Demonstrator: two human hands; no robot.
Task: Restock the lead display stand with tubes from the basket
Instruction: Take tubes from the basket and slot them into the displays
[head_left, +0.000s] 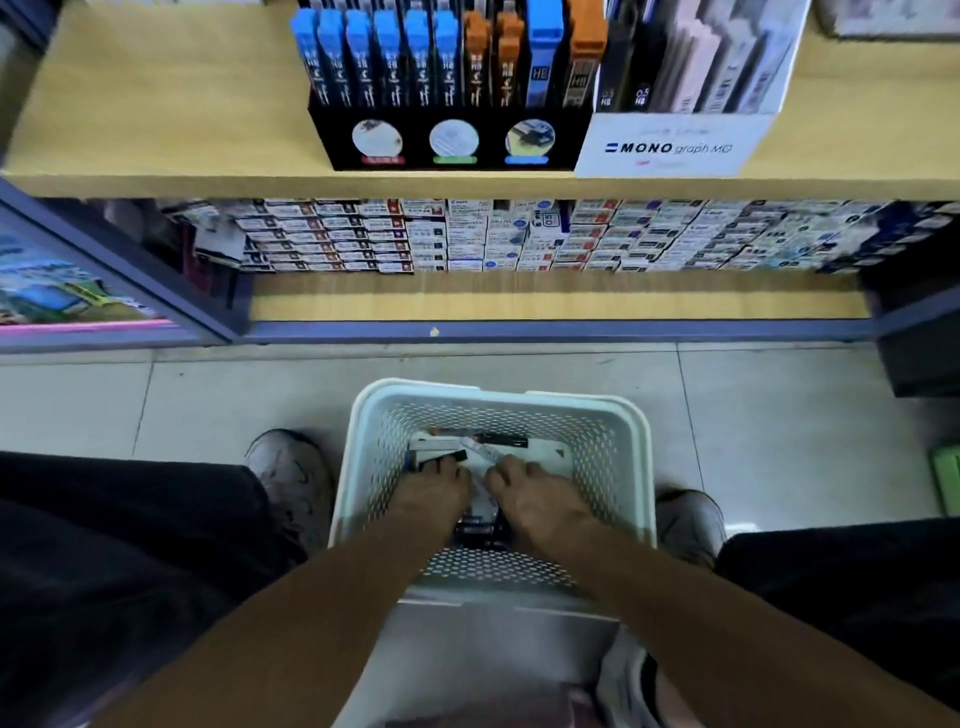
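Pale perforated basket (631, 457) on the tiled floor (779, 441), between two grey shoes, below the shelves. Inside, on the bottom: a loose heap of lead tubes (480, 448), some dark, some clear, lying flat over white flat packs; exact count impossible to tell.

Both hands down inside the basket. Left hand (434, 491) palm down over the heap, fingertips on a dark tube; fingers bent a little, but a real hold not visible, so grip cannot be told. Right hand (537, 501) just beside it, fingertips touching a clear tube lying slantwise; grip also not clear, the fingers hiding it.

Up on the wooden shelf (156, 114): black lead display stand (452, 140), upright tubes in a row inside, blue-capped at left, orange-capped further right. Touching its right side, a white MONO graph box (670, 145) holding dark and pale packs. Lower shelf: stacked small boxes (467, 236).
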